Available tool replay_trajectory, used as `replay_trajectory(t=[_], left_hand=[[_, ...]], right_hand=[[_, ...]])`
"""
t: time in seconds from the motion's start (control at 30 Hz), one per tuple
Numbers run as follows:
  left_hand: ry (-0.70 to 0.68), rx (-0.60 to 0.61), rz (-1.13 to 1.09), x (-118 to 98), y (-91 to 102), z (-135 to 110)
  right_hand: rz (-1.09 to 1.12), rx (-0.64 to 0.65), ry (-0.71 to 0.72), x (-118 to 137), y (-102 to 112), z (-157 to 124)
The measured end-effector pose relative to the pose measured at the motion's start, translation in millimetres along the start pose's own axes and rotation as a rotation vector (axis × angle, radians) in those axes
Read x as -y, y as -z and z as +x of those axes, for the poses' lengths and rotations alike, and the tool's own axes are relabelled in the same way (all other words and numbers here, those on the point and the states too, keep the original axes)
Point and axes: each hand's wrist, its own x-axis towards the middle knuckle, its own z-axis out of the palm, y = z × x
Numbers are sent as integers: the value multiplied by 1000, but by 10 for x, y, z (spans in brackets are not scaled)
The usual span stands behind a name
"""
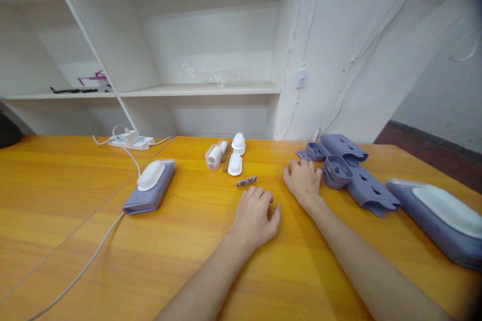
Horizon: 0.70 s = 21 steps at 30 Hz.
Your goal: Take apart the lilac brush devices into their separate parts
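**Body check: two bare forearms and hands**

On my feed I see only forearms and hands of my own body. The left hand (256,215) and right hand (303,180) are both bare, and the forearms are uncovered down to the bottom edge. The forearms are slim, the wrists narrow. The fingers (259,194) are slender, with nails that look short and plain. Finer detail is too small to tell. The right forearm looks wider near the lens.

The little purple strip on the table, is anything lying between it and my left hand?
Nothing visible does. The purple strip lies just beyond the left hand, with only bare table between. The white caps sit farther back, and the right hand rests off to the side.
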Motion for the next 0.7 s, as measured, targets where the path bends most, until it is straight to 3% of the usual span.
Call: replay_trajectory(t=[0.13, 0.23, 0.37, 0.47, 0.57, 0.7], left_hand=[[-196, 98, -239, 16, 38, 9], [-254, 112, -305, 6, 55, 16], [-292, 83, -284, -25, 59, 11], [-277, -12, -167, -13, 62, 13], [-143, -132, 37, 46, 61, 33], [47, -217, 127, 105, 54, 53]], right_hand=[[348, 102, 221, 85, 113, -171], [582, 191, 270, 125, 187, -309], [961, 294, 148, 96, 245, -396], [1113, 280, 0, 35, 300, -406], [1201, 269, -170, -22, 391, -453], [1273, 453, -221, -49, 505, -617]])
